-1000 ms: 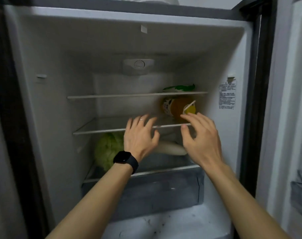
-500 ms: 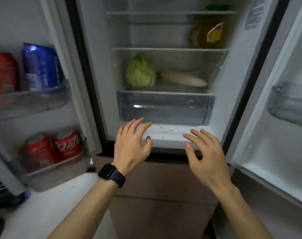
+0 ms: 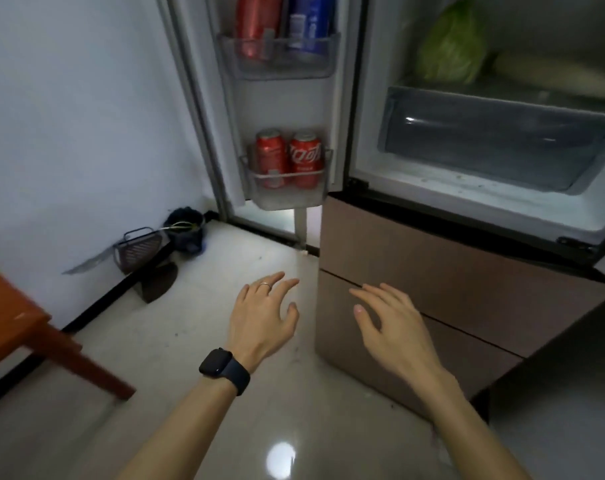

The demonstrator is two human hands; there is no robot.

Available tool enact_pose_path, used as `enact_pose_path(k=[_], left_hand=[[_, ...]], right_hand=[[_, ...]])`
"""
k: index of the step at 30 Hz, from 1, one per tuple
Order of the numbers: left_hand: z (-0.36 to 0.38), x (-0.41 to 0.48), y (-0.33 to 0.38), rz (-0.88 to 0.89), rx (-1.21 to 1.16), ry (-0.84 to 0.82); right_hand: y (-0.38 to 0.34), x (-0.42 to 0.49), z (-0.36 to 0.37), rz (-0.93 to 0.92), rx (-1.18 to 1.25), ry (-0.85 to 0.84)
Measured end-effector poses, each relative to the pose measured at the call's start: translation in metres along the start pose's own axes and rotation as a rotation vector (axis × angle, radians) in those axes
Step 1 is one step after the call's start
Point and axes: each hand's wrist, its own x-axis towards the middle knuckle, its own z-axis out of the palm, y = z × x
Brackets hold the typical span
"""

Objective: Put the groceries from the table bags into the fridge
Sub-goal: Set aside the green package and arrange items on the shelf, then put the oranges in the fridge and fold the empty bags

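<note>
Compared with half a second earlier, both hands have dropped away from the fridge interior and now hang over the floor (image 3: 155,341) before the brown lower drawers (image 3: 432,271). Left hand (image 3: 263,320), wearing a watch (image 3: 224,370), has fingers spread and holds nothing. Right hand (image 3: 393,327) is likewise spread and empty. Inside the open fridge (image 3: 432,188), a cabbage (image 3: 451,43) and a white radish (image 3: 557,76) lie above the crisper drawer (image 3: 495,133). Red cans (image 3: 289,159) stand in the lower door shelf. A wooden table (image 3: 14,317) shows at left.
</note>
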Motion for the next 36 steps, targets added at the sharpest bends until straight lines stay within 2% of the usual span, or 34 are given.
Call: enact_pose_path(k=[9,16,25,36], left_hand=[[-0.092,-0.151,-0.189,-0.491,0.064,0.086],[-0.177,-0.267,-0.330,-0.706,0.078,0.172],[-0.253,-0.358,-0.476,-0.823,0.104,0.226],[-0.269,-0.337,-0.615,-0.847,0.099,0.226]], right_hand=[[-0.201,-0.007,0.123,-0.374,0.065,-0.298],[-0.384,-0.047,0.207,-0.565,0.103,-0.405],[-0.549,-0.080,0.300,-0.700,0.133,-0.445],[-0.641,-0.035,0.387,-0.737,0.130,-0.542]])
